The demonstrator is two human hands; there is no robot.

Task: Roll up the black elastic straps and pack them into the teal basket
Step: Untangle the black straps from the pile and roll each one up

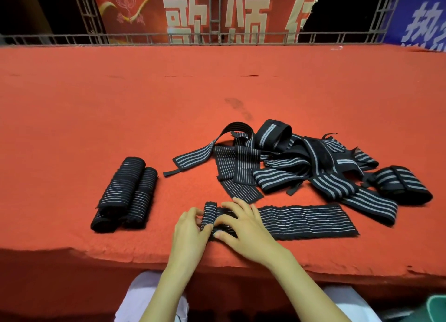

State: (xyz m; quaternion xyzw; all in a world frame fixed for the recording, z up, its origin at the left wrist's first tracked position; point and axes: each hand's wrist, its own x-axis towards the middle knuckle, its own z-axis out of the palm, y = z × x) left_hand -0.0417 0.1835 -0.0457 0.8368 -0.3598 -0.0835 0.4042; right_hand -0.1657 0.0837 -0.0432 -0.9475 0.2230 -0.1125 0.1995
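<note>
A black strap with thin grey stripes [304, 221] lies flat near the front edge of the red surface, its left end rolled into a small coil [209, 214]. My left hand [190, 232] pinches the coil from the left. My right hand [243, 225] rests on the strap just right of the coil, fingers spread and pressing it down. Two rolled-up straps [125, 194] lie side by side to the left. A heap of loose striped straps [301, 162] sits behind and to the right. A teal basket edge [435, 308] shows at the bottom right corner.
The red felt-covered surface [144, 104] stretches far back to a metal railing [217, 38] with red and blue banners behind. Its ragged front edge [96, 254] runs just before my wrists. My light-coloured trousers [144, 297] show below.
</note>
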